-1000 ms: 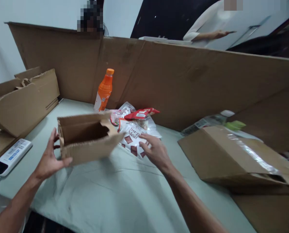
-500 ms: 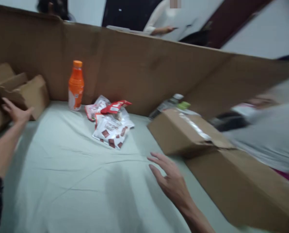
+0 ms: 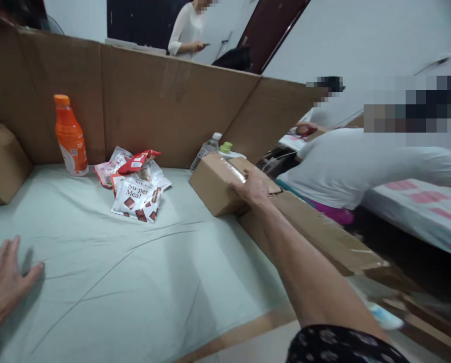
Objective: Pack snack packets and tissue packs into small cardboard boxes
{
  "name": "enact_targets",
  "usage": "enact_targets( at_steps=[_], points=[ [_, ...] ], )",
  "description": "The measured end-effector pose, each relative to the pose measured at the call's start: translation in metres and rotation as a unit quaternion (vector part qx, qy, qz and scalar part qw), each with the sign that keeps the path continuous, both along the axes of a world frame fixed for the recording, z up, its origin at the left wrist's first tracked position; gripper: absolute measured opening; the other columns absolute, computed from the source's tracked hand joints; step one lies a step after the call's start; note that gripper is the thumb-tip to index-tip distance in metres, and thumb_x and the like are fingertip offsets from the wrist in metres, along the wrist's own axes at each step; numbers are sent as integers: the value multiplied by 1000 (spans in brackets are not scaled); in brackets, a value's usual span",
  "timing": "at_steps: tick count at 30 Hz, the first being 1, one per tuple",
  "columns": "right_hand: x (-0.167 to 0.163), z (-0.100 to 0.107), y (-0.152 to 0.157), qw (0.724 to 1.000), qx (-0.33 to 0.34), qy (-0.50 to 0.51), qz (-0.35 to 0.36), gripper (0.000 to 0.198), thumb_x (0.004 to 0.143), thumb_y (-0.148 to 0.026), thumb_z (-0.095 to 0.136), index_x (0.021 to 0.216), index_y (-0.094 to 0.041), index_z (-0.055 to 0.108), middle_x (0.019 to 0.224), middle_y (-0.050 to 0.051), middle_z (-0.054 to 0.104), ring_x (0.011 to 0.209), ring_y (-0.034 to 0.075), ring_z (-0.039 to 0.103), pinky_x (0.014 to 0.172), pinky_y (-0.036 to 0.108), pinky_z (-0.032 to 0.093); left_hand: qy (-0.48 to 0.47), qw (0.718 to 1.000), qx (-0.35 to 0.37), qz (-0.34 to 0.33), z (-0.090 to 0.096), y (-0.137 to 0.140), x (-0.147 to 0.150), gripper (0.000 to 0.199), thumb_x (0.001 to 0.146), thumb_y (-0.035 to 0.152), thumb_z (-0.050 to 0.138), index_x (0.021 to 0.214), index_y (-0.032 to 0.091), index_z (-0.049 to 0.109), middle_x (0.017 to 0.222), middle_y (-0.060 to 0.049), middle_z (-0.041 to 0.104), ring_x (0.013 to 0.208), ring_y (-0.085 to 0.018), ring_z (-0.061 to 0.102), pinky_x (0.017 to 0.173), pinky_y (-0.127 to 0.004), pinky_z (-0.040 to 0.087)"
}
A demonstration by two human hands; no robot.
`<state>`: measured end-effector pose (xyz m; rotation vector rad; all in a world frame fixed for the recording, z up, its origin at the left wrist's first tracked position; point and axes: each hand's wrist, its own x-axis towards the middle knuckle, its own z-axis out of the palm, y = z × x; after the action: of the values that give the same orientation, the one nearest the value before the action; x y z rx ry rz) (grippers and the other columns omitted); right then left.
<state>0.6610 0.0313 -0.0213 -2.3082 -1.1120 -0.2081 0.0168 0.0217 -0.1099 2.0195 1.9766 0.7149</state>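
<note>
My left hand (image 3: 9,282) is open over the pale green cloth (image 3: 97,272) at the lower left, fingers apart and holding nothing. On the right, my right hand (image 3: 252,187) grips the top of a small cardboard box (image 3: 214,184) near its taped seam; some fingertips are hidden. Behind that box lean a clear plastic bottle (image 3: 206,150) and a container with a green cap (image 3: 226,147), both partly covered. Several snack packets lie in a pile at the middle, with a white "Super Meal" packet (image 3: 136,200) in front and a red packet (image 3: 139,161) on top.
An orange drink bottle (image 3: 70,136) stands against the tall cardboard wall (image 3: 146,96). Another cardboard box (image 3: 4,166) sits at the far left. A long cardboard piece (image 3: 316,227) borders the right side. Beyond the wall are a standing person (image 3: 187,30) and a bending person (image 3: 331,161).
My left hand has left the cardboard box on the left and come down over the cloth. My right hand has reached forward onto the small box. The view has turned to the right.
</note>
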Motion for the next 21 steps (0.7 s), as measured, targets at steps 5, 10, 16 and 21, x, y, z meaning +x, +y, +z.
enact_targets(
  at_steps=[5, 10, 16, 21],
  points=[
    [-35, 6, -9, 996, 14, 23, 85, 29, 73, -26, 57, 94, -16, 75, 98, 15, 77, 97, 33, 70, 90, 46, 54, -39, 999, -17, -19, -3, -33, 9, 84, 84, 61, 60, 154, 23, 33, 163, -20, 32, 157, -45, 24, 123, -65, 33],
    [-84, 14, -101, 978, 23, 23, 207, 19, 77, -31, 61, 86, -24, 76, 93, 6, 79, 88, 27, 72, 85, 38, 57, -71, 992, 30, -100, -6, -53, 33, 76, 88, 59, 59, 154, 26, 38, 163, -19, 33, 152, -47, 34, 116, -67, 41],
    [-150, 40, -205, 860, -13, 107, 499, 18, 96, -30, 61, 88, -24, 76, 83, 7, 77, 81, 21, 73, 76, 33, 59, -119, 912, 0, -393, 27, -89, 107, 99, 90, 39, 72, 165, 40, 7, 173, -13, 12, 158, -42, 21, 122, -65, 34],
    [-174, 63, -229, 718, -129, 248, 638, 41, 100, -57, 57, 98, -22, 79, 93, 10, 78, 92, 21, 74, 89, 38, 59, -193, 837, -89, -504, 38, -89, 139, 136, 75, 55, 86, 165, 34, -13, 173, -18, 3, 158, -47, 14, 126, -67, 20]
  ],
)
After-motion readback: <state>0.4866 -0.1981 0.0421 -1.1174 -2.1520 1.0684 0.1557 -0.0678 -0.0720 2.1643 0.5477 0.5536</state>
